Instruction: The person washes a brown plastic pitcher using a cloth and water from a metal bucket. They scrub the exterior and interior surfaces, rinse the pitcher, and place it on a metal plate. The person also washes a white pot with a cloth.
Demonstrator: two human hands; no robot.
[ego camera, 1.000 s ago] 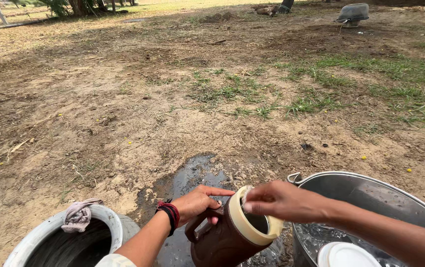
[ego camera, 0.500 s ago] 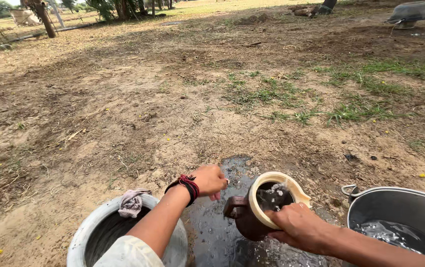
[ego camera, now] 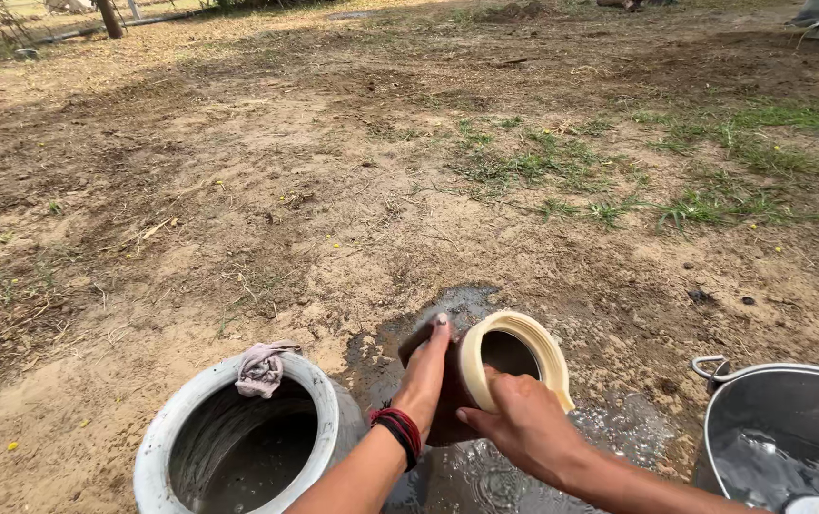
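A brown jug [ego camera: 447, 400] with a cream rim [ego camera: 542, 347] is tipped on its side over a wet patch of ground [ego camera: 485, 466], its mouth facing away from me. My left hand [ego camera: 425, 376], with a red and black band at the wrist, lies flat along the jug's brown body. My right hand [ego camera: 523, 424] grips the near edge of the cream rim, fingers curled at the opening. Both hands hold the jug above the puddle.
A grey round pot [ego camera: 171, 438] stands at the lower left with a pinkish cloth [ego camera: 262, 366] draped over its rim. A metal tub [ego camera: 761, 381] holding water sits at the lower right. Dry sandy ground with patches of grass [ego camera: 714, 162] stretches ahead.
The jug has been tipped further forward and its mouth now faces away. My left hand went from hovering beside it to pressing on its body. The view shifted left.
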